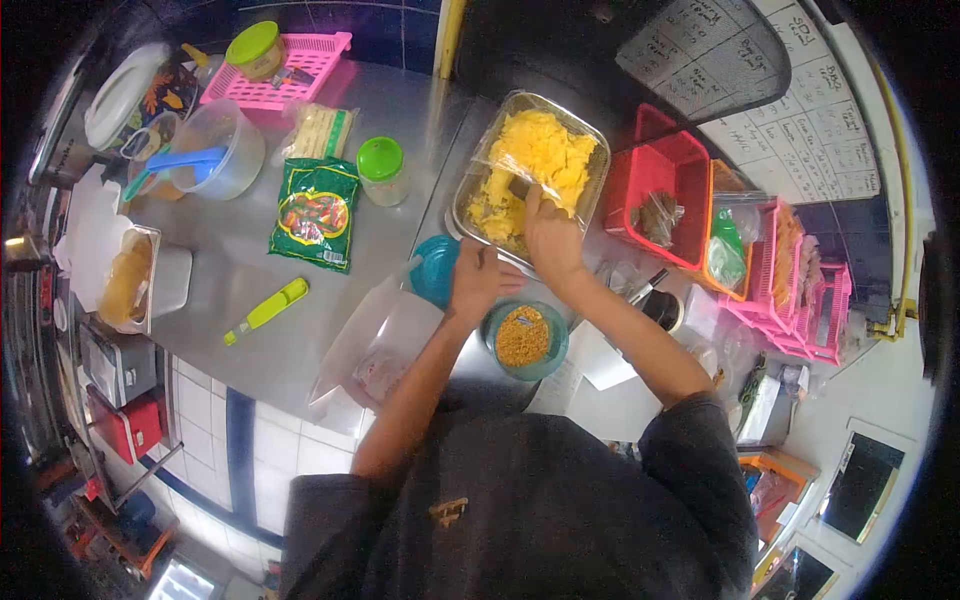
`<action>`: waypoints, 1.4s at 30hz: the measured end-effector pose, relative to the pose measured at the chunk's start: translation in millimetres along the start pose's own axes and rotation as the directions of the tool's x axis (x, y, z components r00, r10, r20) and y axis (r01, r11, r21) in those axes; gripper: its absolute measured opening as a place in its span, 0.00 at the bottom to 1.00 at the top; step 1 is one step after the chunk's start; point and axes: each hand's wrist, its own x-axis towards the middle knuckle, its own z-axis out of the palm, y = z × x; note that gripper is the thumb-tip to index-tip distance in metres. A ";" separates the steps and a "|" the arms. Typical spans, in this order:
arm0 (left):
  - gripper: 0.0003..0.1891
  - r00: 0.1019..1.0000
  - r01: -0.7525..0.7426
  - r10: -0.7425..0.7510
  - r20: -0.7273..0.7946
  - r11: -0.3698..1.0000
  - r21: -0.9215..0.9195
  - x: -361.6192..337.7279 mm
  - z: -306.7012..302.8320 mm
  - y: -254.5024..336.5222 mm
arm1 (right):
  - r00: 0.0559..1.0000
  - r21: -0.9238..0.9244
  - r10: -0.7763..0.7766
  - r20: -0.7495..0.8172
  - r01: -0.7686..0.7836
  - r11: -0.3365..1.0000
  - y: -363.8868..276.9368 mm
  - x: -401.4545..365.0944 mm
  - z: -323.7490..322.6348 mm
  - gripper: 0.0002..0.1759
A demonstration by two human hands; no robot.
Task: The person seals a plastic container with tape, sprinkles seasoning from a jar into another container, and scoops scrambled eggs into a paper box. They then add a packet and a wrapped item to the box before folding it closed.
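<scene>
My right hand [553,238] is closed over the near side of a metal tray [462,205], its fingers down at a heap of soft yellow food [540,140]. Clear plastic film lies partly over the food. What the fingers grip is hidden beneath them. My left hand [482,282] is beside the tray's near edge, fingers apart, overlapping a blue-teal bowl [433,270]. Just below it stands a green bowl [553,362] of golden-brown crumbs [522,338], with a small spoon [524,321] in it.
A clear plastic container [350,345] sits left of my forearm. Further left are a lime-green tool [267,311], a green packet [315,213] and a green-lidded jar [383,172]. Red [660,165] and pink baskets [790,270] line the right side. Paper [605,365] lies by my right forearm.
</scene>
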 end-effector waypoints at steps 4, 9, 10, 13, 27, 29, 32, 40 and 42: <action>0.09 0.999 -0.007 0.006 -0.034 1.000 -0.028 3.4 3.3 -2.1 | 0.992 -0.039 -0.120 0.046 0.122 0.992 2.3 -1.4 9.1 0.27; 0.08 0.999 0.012 -0.012 -0.037 1.000 -0.004 -1.3 6.0 8.4 | 0.938 0.368 -0.338 0.074 0.289 0.884 22.8 -3.6 -15.3 0.16; 0.08 0.999 0.014 -0.014 -0.040 1.000 -0.008 -1.3 4.7 6.8 | 0.936 0.368 -0.343 0.075 0.293 0.882 20.9 -8.2 -17.1 0.16; 0.07 1.000 -0.008 0.008 -0.022 1.000 -0.021 -0.4 4.5 6.4 | 0.975 0.515 -0.159 0.155 0.058 0.855 17.1 -16.7 -24.3 0.11; 0.10 0.997 0.015 -0.013 -0.082 0.999 0.028 -1.9 4.0 4.6 | 0.900 0.750 -0.082 0.427 -0.302 0.588 -8.0 17.8 -37.6 0.16; 0.10 0.997 0.024 -0.021 -0.077 0.999 0.037 -3.7 3.0 7.6 | 0.932 0.710 0.002 0.362 -0.277 0.648 -6.2 15.0 -33.7 0.16; 0.10 0.998 0.026 -0.022 -0.065 0.997 0.072 -3.6 -1.6 8.0 | 0.965 0.561 0.123 0.231 -0.236 0.793 -7.4 11.4 -16.8 0.16; 0.10 0.998 0.006 0.000 -0.055 0.995 0.097 -0.7 -2.1 5.3 | 0.996 0.364 -0.072 0.047 0.050 0.930 -3.2 18.1 7.5 0.24; 0.10 0.998 0.011 -0.005 -0.067 0.996 0.087 -0.3 -1.7 4.4 | 0.990 0.461 -0.100 0.102 0.042 0.886 -0.2 15.7 4.4 0.24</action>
